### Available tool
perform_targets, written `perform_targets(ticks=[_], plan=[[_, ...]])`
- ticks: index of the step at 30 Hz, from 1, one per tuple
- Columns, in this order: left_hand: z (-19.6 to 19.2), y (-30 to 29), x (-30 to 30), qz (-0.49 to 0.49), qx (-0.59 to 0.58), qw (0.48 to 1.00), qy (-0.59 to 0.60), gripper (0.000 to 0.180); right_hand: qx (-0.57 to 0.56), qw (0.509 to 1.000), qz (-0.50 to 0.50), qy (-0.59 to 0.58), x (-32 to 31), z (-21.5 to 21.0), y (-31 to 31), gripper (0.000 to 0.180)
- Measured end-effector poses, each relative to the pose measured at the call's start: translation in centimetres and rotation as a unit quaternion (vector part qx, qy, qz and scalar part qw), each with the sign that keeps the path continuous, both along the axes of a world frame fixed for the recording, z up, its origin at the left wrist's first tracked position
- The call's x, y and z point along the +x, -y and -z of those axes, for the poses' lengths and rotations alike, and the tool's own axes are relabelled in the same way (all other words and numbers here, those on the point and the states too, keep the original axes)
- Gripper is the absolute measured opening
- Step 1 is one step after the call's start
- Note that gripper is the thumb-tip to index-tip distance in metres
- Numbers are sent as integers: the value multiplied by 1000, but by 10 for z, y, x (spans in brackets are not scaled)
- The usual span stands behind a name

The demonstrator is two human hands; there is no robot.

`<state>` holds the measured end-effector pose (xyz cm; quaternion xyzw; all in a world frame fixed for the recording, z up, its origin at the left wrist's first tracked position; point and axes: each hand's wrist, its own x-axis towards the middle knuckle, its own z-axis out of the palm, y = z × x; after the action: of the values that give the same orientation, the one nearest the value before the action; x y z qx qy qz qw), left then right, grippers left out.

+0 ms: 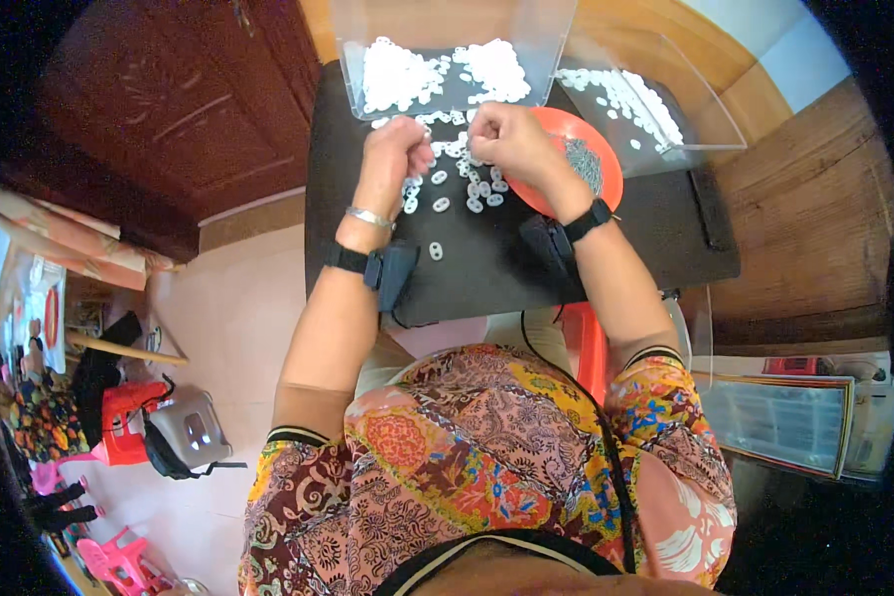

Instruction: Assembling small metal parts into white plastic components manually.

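Note:
Above a scatter of small white oval pieces with two holes each (441,205), my left hand (395,159) is closed, fingers curled inward. My right hand (514,144) is closed in a pinch just across from it, beside the near-left rim of an orange plate (614,184). Whatever the fingers of either hand hold is hidden or too small to make out. Small grey metal pieces, perhaps screws (584,164), lie heaped in the plate. One white piece (436,251) lies apart, nearer to me on the black table (477,283).
Behind my hands stands a clear plastic bin (447,65) with two heaps of white pieces. A second clear container (710,147) at the right holds more of them. Black devices (395,273) are strapped to my wrists, with a cable running down. A red stool (586,348) is under the table.

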<state>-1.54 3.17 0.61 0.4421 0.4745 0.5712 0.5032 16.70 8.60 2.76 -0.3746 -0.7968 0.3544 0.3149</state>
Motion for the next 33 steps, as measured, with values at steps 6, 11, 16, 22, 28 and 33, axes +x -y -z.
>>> perform_targets(ticks=[6, 11, 16, 22, 28, 33], plan=[[6, 4, 20, 29, -1, 1000, 7, 17, -106, 987, -8, -123, 12, -7, 3, 17], [1, 7, 21, 42, -7, 999, -2, 19, -172, 964, -47, -196, 14, -5, 4, 14], [-1, 6, 25, 32, 0, 999, -6, 15, -193, 944, -82, -254, 10, 7, 1, 12], [-2, 9, 30, 14, 27, 1000, -5, 15, -169, 955, -42, -241, 3, 6, 7, 11], [1, 10, 33, 9, 42, 998, -37, 16, -136, 963, -62, -224, 0, 6, 10, 13], [1, 10, 31, 10, 42, 998, -49, 16, -129, 963, -78, -224, -1, 9, 10, 14]])
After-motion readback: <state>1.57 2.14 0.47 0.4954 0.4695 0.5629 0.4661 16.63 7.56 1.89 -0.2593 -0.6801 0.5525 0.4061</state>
